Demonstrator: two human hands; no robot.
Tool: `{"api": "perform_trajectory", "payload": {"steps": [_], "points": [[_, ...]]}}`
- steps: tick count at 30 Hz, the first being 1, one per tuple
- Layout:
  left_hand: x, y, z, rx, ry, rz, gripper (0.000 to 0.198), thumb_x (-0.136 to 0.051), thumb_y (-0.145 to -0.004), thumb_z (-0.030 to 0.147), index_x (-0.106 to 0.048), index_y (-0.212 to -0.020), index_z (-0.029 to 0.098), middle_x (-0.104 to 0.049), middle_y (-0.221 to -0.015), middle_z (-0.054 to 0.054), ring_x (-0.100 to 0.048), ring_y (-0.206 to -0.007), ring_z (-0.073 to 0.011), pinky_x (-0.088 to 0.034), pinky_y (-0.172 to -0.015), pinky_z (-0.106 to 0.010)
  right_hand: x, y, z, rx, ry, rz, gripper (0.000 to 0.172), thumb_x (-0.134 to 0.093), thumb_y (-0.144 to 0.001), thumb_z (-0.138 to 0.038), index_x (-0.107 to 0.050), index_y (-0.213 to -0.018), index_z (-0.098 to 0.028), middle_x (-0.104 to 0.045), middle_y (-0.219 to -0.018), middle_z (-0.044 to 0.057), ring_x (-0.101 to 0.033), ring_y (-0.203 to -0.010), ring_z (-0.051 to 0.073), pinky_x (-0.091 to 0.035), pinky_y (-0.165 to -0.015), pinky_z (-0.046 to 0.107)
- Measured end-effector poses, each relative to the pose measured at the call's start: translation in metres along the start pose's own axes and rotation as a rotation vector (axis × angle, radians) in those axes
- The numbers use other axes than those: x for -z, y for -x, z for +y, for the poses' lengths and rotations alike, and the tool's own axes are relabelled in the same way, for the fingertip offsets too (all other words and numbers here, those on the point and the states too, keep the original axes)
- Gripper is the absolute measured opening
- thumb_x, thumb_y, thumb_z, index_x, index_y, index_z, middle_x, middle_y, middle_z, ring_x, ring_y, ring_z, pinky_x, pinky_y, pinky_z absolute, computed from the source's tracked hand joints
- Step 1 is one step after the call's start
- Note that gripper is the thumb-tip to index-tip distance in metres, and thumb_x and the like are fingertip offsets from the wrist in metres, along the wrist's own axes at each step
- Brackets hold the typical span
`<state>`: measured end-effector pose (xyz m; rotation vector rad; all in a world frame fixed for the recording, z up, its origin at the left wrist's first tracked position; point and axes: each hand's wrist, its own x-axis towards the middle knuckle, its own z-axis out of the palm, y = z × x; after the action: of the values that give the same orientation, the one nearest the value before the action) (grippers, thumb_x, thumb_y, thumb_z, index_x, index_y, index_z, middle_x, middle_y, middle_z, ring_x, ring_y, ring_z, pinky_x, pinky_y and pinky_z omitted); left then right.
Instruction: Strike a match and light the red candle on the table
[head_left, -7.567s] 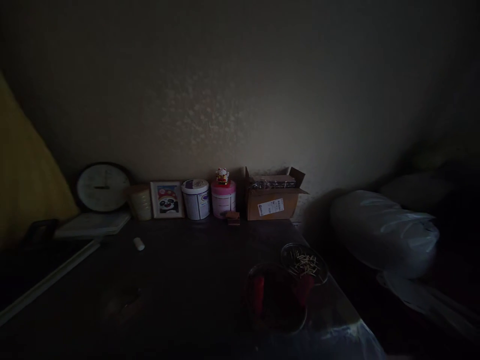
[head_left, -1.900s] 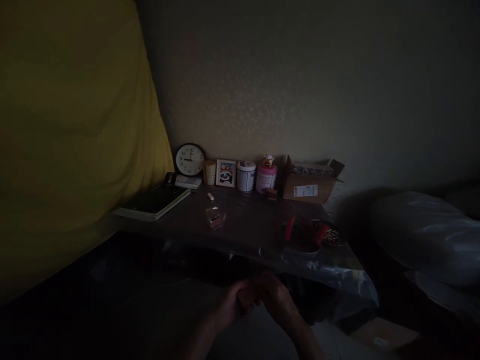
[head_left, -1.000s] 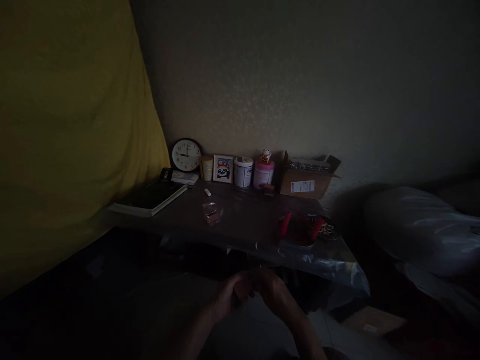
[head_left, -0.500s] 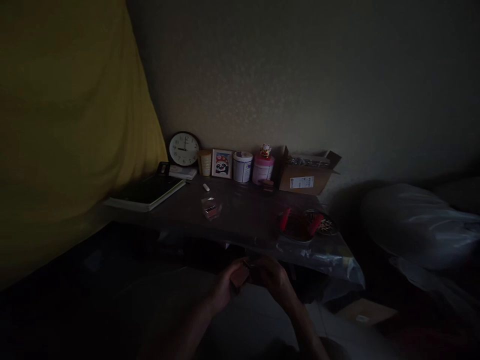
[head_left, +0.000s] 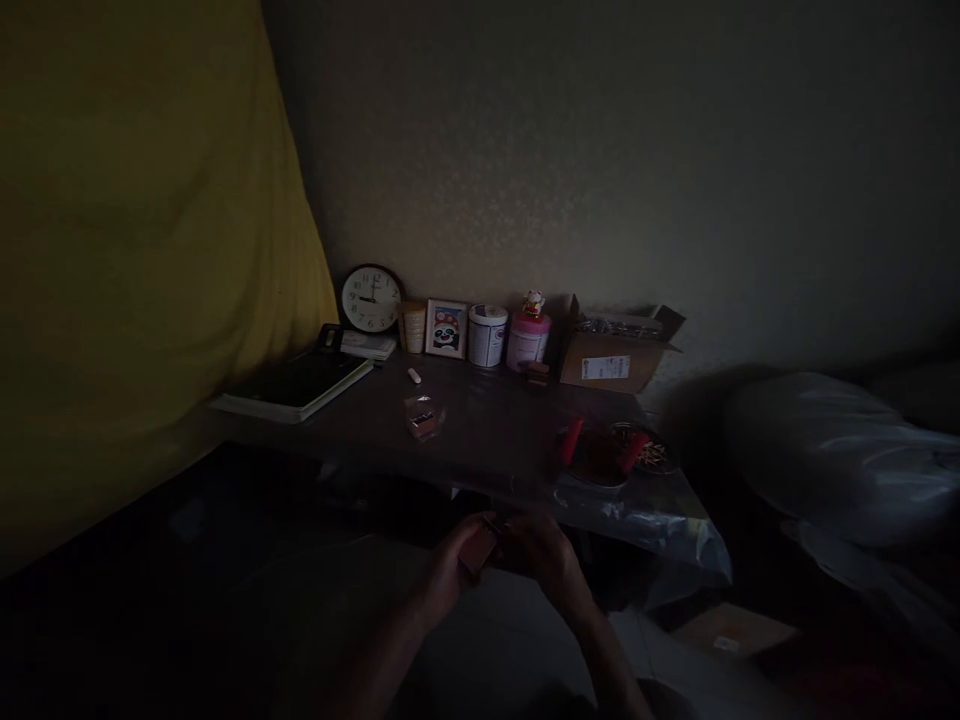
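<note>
In dim light, my left hand is closed round a small reddish-brown matchbox, held low in front of the table's near edge. Its upper end looks dark, and details there are hard to see. Right beside that end is my right hand, fingers bent and pinched together; whatever they hold is too dark and small to name. Beyond the hands, two red candles stand at a dark round tray. A dish of thin sticks like matches sits just behind the right candle.
On the table lie a clear packet, a white stub and a large book. Along the wall stand a clock, a panda picture, tubs and a carton. Plastic bags bulge at right.
The view has shifted very slightly. My left hand keeps its grip on the matchbox, and my right hand has moved only a little beside it, slightly blurred.
</note>
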<state>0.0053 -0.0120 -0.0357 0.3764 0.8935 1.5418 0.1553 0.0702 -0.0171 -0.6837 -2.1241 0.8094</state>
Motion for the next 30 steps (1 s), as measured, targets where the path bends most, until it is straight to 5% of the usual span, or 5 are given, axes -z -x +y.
{"api": "perform_trajectory", "payload": {"steps": [8, 22, 30], "points": [[-0.004, 0.003, 0.002, 0.008, 0.009, 0.002, 0.029, -0.055, -0.077, 0.034, -0.063, -0.102, 0.021, -0.069, -0.081, -0.003, -0.062, -0.067, -0.0151, -0.034, -0.049, -0.022, 0.004, 0.002, -0.011, -0.195, -0.248, 0.020, 0.025, -0.052, -0.086, -0.039, -0.064, -0.095, -0.020, -0.066, -0.094, 0.006, -0.063, -0.088, 0.019, -0.051, -0.078, 0.030], [-0.004, 0.006, 0.004, -0.029, -0.039, 0.001, 0.032, -0.055, -0.077, 0.035, -0.062, -0.104, 0.021, -0.065, -0.083, -0.003, -0.058, -0.064, -0.0138, -0.032, -0.046, -0.022, -0.005, 0.000, -0.010, -0.011, -0.003, -0.034, 0.021, -0.049, -0.087, -0.029, -0.069, -0.087, -0.020, -0.066, -0.084, 0.006, -0.063, -0.079, 0.016, -0.048, -0.069, 0.025], [0.001, -0.002, -0.004, -0.033, -0.072, -0.006, 0.033, -0.058, -0.075, 0.039, -0.063, -0.103, 0.023, -0.066, -0.086, -0.002, -0.059, -0.068, -0.0143, -0.031, -0.045, -0.021, -0.006, 0.001, -0.012, -0.024, 0.047, -0.037, 0.016, -0.053, -0.083, -0.023, -0.068, -0.079, -0.020, -0.065, -0.077, 0.004, -0.063, -0.074, 0.015, -0.047, -0.065, 0.022]]}}
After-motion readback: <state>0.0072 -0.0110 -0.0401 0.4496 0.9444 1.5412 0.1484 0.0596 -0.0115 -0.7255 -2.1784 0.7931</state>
